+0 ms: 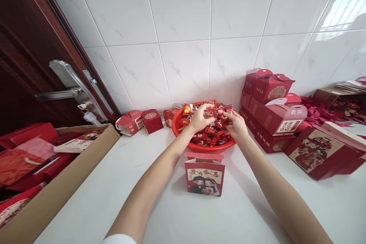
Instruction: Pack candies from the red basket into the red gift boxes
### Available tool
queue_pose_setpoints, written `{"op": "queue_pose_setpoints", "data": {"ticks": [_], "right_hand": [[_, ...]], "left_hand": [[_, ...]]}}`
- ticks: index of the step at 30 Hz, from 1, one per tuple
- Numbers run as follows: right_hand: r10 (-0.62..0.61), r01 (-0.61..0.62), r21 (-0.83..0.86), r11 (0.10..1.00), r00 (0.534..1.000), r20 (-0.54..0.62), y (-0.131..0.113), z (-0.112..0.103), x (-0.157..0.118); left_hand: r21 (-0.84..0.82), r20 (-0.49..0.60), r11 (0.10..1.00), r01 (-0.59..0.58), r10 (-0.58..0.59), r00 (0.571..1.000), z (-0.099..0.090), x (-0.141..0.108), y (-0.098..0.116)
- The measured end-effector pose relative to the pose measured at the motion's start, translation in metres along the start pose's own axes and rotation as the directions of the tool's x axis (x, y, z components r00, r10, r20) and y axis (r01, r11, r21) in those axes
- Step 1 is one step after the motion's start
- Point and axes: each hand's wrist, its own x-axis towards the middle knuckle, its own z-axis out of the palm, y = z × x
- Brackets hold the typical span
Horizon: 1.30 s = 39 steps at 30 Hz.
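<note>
A red plastic basin full of red-wrapped candies stands against the tiled wall. My left hand reaches over the candies from the left, its thumb and fingers curved but apart, with nothing seen held between them. On the basin's right side, my right hand pinches red candy packets between thumb and fingers; how many is unclear. In front of the basin, between my forearms, a red gift box with a cartoon couple on its front stands upright, its top flaps raised.
Folded red gift boxes are stacked to the right, with a larger couple-printed box in front. Small red boxes sit left of the basin. A cardboard carton holding red packaging is by the door at left.
</note>
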Motion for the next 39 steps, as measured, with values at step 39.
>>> {"op": "queue_pose_setpoints", "data": {"ticks": [39], "right_hand": [[0.168,0.113,-0.422,0.899,0.802,0.573,-0.044,0.034,-0.082]], "left_hand": [[-0.225,-0.315,0.974,-0.019,-0.055,0.948,-0.045,-0.104,0.082]]}}
